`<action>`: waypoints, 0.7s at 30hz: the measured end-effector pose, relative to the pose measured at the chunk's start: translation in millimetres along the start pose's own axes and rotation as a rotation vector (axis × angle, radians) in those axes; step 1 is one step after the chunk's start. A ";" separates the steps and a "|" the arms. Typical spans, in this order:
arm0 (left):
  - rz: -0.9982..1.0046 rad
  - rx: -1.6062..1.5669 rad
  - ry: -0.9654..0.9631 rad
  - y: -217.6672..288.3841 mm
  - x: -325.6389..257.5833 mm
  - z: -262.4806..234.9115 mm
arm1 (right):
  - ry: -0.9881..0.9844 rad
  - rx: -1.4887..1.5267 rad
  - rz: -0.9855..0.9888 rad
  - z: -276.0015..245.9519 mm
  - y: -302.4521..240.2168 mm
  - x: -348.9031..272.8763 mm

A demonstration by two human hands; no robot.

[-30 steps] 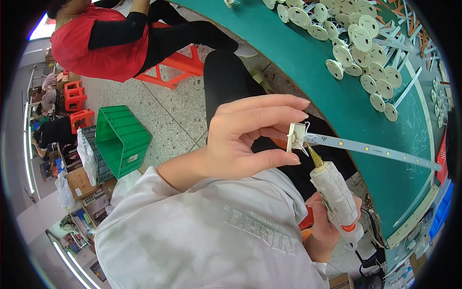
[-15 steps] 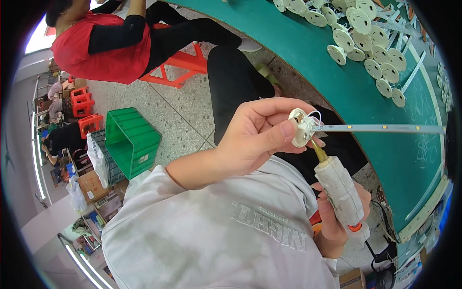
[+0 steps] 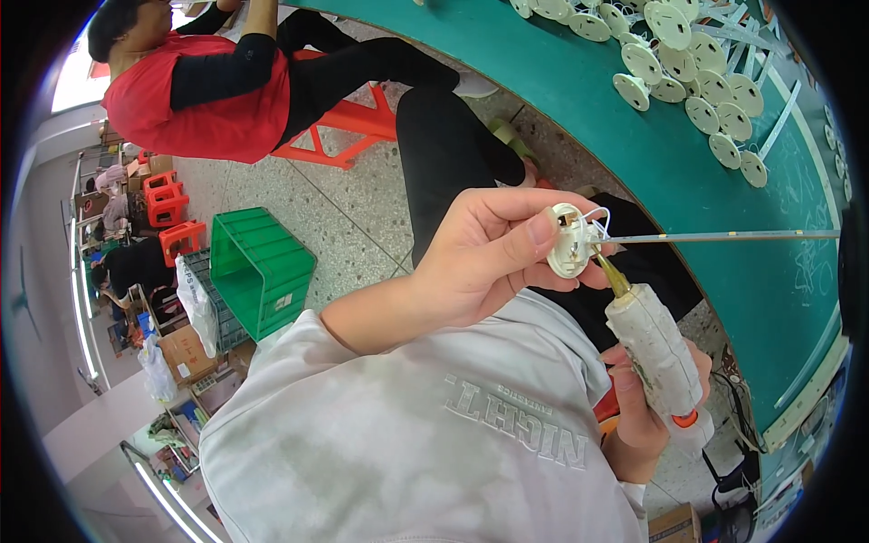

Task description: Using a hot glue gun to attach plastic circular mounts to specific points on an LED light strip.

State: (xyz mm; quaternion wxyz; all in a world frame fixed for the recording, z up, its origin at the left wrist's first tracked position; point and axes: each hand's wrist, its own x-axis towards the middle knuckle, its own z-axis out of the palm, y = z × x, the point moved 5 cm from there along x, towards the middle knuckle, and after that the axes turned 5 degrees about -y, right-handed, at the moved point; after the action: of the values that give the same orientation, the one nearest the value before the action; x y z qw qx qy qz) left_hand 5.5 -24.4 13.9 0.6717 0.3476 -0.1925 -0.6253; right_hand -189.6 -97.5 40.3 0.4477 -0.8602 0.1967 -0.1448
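Note:
My left hand [image 3: 484,258] pinches a round white plastic lamp base [image 3: 569,256] between thumb and fingers. From the base a thin LED strip [image 3: 733,237] runs to the right, nearly edge-on, and a white wire [image 3: 599,214] loops beside the joint. My right hand [image 3: 638,412] is wrapped round a glue gun [image 3: 656,348] with a white-wrapped body and an orange part near its rear. Its yellowish nozzle [image 3: 615,277] points up at the place where strip and base meet. Whether the tip touches there I cannot tell.
Many round bases with strips [image 3: 715,90] lie on the green table [image 3: 597,118] at upper right. A person in red [image 3: 204,95] sits on an orange stool [image 3: 358,118] at upper left. A green crate [image 3: 272,271] stands on the floor, left of my arm.
The LED strip has turned from showing its flat face to nearly edge-on. The glue gun has shifted slightly right and down. The left hand keeps its pinch on the base.

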 end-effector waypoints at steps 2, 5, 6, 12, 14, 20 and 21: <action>0.013 -0.057 -0.016 -2.7 0.1 -0.4 | 0.020 0.114 0.029 0.9 3.6 -1.6; 0.030 -0.111 -0.036 -4.0 -0.4 -0.2 | 0.018 0.074 -0.002 -0.2 1.0 0.4; 0.032 -0.108 -0.040 -3.9 -0.7 0.0 | 0.019 0.074 -0.002 0.4 0.5 -0.4; 0.040 -0.114 -0.053 -4.1 -1.1 2.1 | -0.031 0.078 -0.083 -2.5 -3.0 6.1; 0.015 -0.101 -0.050 -4.8 -1.5 0.7 | 0.036 0.170 -0.055 -1.3 1.0 1.2; 0.011 -0.120 -0.072 -5.2 -0.3 2.2 | 0.017 0.278 0.043 2.6 9.7 -7.3; -0.008 -0.133 -0.078 -5.8 -0.7 2.2 | 0.017 0.279 0.042 1.1 10.5 -5.6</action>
State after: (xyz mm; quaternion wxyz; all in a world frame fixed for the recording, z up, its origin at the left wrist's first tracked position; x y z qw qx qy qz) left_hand -0.3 -24.1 11.5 0.6828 0.2781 -0.1752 -0.6525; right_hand -196.2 -99.6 30.6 0.5640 -0.7841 0.1965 -0.1686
